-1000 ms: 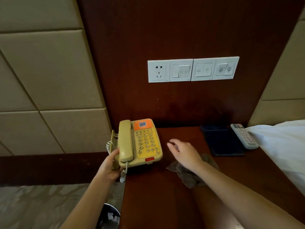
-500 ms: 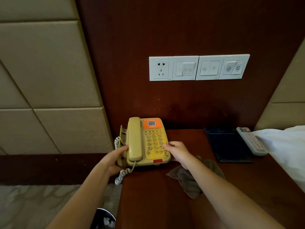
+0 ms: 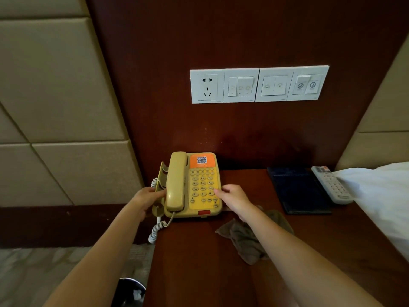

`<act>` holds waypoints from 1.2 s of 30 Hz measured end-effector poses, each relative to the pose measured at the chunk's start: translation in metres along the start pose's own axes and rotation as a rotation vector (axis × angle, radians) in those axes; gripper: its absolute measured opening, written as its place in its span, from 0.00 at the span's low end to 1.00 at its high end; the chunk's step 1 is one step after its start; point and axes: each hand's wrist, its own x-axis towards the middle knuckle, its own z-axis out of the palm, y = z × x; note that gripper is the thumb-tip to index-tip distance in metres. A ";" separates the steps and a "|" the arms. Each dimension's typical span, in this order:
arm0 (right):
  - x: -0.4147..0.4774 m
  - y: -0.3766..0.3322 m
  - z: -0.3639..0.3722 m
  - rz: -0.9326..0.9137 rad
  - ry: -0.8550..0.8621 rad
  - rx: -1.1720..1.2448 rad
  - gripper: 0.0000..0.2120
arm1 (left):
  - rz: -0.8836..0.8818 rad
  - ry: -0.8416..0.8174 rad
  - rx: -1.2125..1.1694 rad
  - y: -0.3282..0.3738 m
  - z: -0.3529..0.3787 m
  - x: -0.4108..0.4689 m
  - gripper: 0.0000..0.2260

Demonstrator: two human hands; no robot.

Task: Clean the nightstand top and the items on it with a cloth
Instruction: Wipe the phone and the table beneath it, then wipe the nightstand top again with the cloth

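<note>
Since a second ago the right hand (image 3: 232, 199) has left the cloth (image 3: 247, 242) to join the left hand (image 3: 147, 199), both grasping the telephone (image 3: 194, 187) at the nightstand (image 3: 199, 262) corner; its handset (image 3: 176, 181) may slip off if tilted.

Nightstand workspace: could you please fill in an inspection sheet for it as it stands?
Surface: dark wood nightstand top, bare at the near edge.
Job's things: yellow telephone at the left rear; brown cloth crumpled, lying free.
Clutter: dark folder and white remote at the right rear.
Hands: left hand and right hand grip the telephone's sides.
Cables: coiled cord hangs off the left edge.
Surroundings: socket and switch panel, white bedding.
</note>
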 end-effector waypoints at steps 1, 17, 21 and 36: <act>0.000 -0.001 0.000 -0.005 0.002 -0.022 0.13 | 0.004 0.010 0.015 0.000 0.001 -0.001 0.08; -0.010 -0.004 -0.005 -0.095 0.024 -0.285 0.15 | 0.140 0.093 0.247 -0.003 0.015 -0.016 0.10; -0.034 0.008 -0.022 -0.290 0.170 -0.737 0.16 | 0.175 0.235 0.342 -0.003 0.020 -0.030 0.19; -0.140 0.061 0.046 -0.254 -0.155 -0.988 0.26 | 0.447 0.073 0.585 -0.080 0.079 -0.163 0.16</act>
